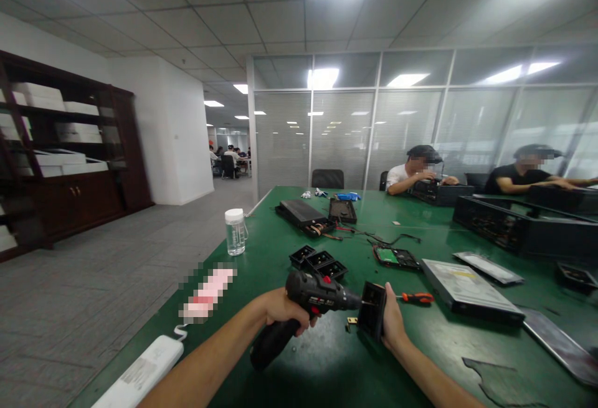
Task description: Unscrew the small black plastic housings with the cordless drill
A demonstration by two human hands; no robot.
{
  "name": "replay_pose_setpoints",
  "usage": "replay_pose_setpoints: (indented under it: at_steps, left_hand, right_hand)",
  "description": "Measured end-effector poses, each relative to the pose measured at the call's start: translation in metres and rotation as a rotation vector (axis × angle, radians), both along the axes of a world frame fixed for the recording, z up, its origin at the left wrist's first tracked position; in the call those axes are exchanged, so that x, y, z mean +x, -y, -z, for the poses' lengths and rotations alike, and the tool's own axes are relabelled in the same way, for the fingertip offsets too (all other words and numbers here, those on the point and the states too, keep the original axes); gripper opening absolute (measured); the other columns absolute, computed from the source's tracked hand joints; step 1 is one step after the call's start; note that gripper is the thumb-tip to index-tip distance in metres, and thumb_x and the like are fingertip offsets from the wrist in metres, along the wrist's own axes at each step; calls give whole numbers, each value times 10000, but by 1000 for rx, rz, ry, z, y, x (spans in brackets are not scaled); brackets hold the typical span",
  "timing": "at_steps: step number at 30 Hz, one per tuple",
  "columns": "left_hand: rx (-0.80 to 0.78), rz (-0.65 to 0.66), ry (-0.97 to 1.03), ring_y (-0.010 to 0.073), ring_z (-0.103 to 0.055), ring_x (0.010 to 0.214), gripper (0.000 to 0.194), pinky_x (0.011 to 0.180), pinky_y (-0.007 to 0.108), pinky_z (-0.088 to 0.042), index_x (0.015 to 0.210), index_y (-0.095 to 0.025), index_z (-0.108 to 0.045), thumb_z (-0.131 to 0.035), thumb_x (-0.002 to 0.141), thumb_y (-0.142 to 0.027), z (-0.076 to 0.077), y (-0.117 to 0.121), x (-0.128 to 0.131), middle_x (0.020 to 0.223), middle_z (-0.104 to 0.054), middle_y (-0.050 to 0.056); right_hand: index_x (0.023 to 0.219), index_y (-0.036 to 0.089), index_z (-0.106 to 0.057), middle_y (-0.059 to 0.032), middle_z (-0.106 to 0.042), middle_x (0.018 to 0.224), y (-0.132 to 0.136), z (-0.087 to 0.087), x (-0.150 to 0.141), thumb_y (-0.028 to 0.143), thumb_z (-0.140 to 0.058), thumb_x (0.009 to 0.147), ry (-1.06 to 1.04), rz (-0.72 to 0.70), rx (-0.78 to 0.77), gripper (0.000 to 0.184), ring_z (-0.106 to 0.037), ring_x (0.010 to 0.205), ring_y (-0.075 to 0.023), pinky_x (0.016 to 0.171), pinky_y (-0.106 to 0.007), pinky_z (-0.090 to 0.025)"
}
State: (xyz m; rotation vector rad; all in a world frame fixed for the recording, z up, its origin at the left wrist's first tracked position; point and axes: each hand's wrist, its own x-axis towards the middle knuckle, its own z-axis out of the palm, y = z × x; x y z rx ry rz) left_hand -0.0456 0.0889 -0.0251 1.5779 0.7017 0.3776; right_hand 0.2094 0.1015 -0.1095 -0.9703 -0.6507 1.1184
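My left hand (292, 313) is wrapped round the grip of a black cordless drill (314, 293) with red accents. The drill lies level and points right, its bit reaching into a small black open-faced housing (372, 311). My right hand (393, 319) holds that housing upright from its right side, fingers behind it. A brass-coloured metal piece (351, 321) shows just left of the housing. Behind the drill, several similar black housings (320, 260) lie together. A screwdriver with an orange and black handle (418, 298) rests just beyond my right hand.
On the green table (261, 258) stand a clear bottle (235, 233) and a white power strip (144, 370). An optical drive (469, 289), a green circuit board (392, 256), an opened black case (303, 215) and a computer chassis (523, 227) lie around. Two people work across the table.
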Motion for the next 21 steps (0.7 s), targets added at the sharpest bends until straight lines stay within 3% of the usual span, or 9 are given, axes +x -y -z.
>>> replay_pose_setpoints:
  at_steps: [21]
  left_hand:
    - [-20,-25,-4,83,-486,500,207,426,201,-371,675,-123,-598,-570,474,-85,-4,3,1,650,-558,-1]
  right_hand:
    - [792,188,-585,22,-553,556,-1,-2,-1,611,-476,677,1,6,8,452,-542,517,-181,510,-295,-413]
